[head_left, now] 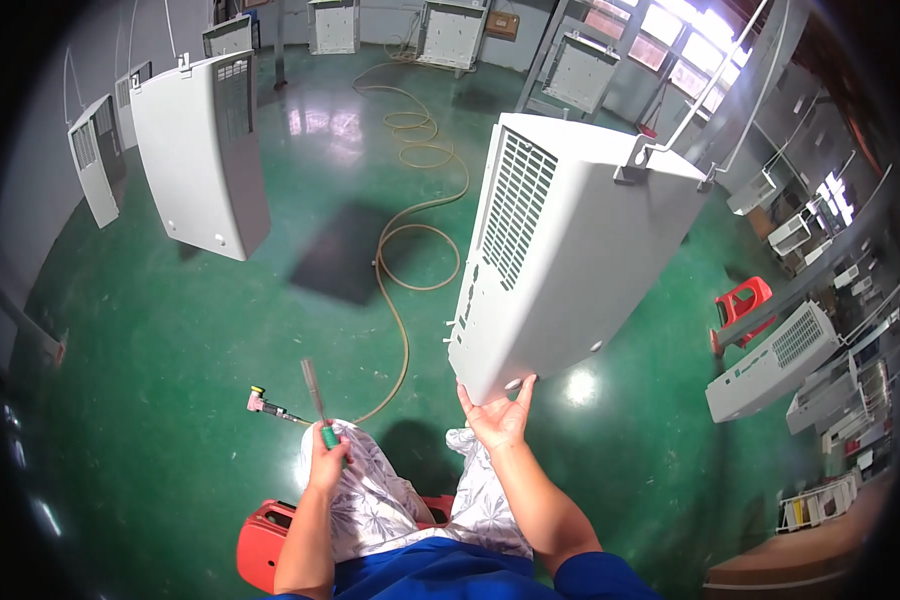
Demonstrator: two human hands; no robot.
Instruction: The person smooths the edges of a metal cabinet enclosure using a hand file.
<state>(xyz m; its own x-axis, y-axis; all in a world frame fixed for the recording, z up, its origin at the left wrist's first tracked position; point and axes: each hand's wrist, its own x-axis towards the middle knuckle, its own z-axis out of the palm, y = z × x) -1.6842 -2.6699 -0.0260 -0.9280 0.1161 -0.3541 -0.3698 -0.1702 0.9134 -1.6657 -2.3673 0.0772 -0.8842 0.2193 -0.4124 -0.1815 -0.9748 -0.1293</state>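
Note:
My left hand (328, 462) is closed round the green handle of a file (315, 390), whose long, narrow, greyish-brown blade points up and away from me. In front of me to the right hangs a large white metal housing (580, 260), tilted, with a slotted grille and small cutouts on its left face. My right hand (498, 420) grips the housing's lower end from beneath, thumb and fingers spread against its edges. Hooks at the upper end hold the housing. Below my left hand are my patterned trousers.
An air grinder (267, 405) lies on the green floor at left, joined to a coiled yellow hose (410, 228). More white housings hang at left (200, 160) and right (775, 362). A red stool (742, 308) stands at right; another red seat (260, 548) is under me.

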